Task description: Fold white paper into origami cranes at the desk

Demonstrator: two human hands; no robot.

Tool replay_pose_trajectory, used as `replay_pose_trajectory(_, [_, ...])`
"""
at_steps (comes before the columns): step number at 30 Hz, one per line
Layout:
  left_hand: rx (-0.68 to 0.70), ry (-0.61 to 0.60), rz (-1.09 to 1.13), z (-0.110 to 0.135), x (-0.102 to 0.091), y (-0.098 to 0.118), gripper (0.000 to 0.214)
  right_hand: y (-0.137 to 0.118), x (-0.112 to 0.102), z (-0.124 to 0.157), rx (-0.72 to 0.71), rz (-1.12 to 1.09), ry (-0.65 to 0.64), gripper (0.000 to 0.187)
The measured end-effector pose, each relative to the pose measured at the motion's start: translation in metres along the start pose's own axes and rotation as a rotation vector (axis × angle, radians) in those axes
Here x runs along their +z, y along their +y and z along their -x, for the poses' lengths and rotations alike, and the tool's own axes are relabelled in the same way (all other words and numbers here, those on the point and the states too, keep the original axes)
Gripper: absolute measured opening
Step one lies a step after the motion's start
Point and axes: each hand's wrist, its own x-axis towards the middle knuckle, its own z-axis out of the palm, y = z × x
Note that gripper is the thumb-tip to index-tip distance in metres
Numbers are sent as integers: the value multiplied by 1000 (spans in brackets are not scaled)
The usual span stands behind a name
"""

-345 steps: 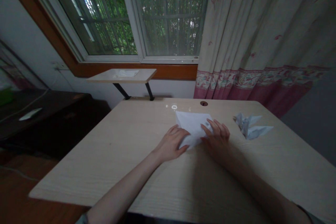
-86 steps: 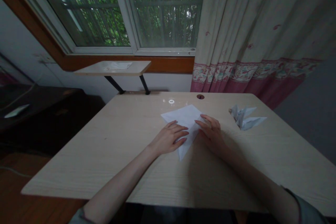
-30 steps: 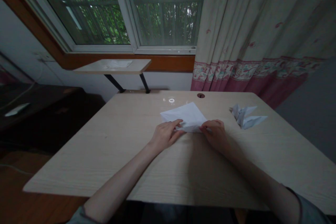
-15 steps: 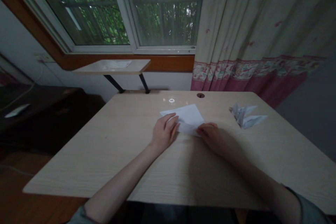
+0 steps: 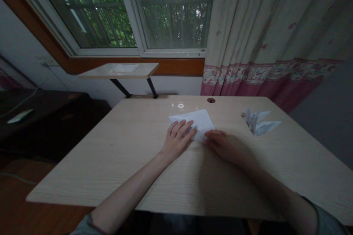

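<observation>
A folded sheet of white paper (image 5: 202,119) lies on the desk in front of me. My left hand (image 5: 178,137) rests on its left part, fingers stretched out and slightly spread over the surface. At the near right edge of the paper is my right hand (image 5: 219,142), its fingers bent and drawn together on that edge. The hands cover the paper's near side, so the folds there are partly hidden.
Folded white paper pieces, one like an origami bird (image 5: 259,122), sit to the right on the desk (image 5: 132,132). A raised shelf (image 5: 96,71) holding white paper (image 5: 124,67) stands back left. Behind are a window and a curtain (image 5: 237,44). A round cable hole (image 5: 211,100) is near the back edge.
My left hand has slid right across the paper, and its fingers have straightened out flat. The right hand's fingertips have shifted slightly left along the edge. The paper has hardly moved.
</observation>
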Motion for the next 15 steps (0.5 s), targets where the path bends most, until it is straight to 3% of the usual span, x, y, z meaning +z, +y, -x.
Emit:
replay_pose_trajectory(6, [-19,-82,14,2,1,-1,37,-3,1,1,0,-13,8,21])
replay_pose_trajectory(15, [-31,-163,31,-4,2,3,24,0,5,2,5,-95,101,32])
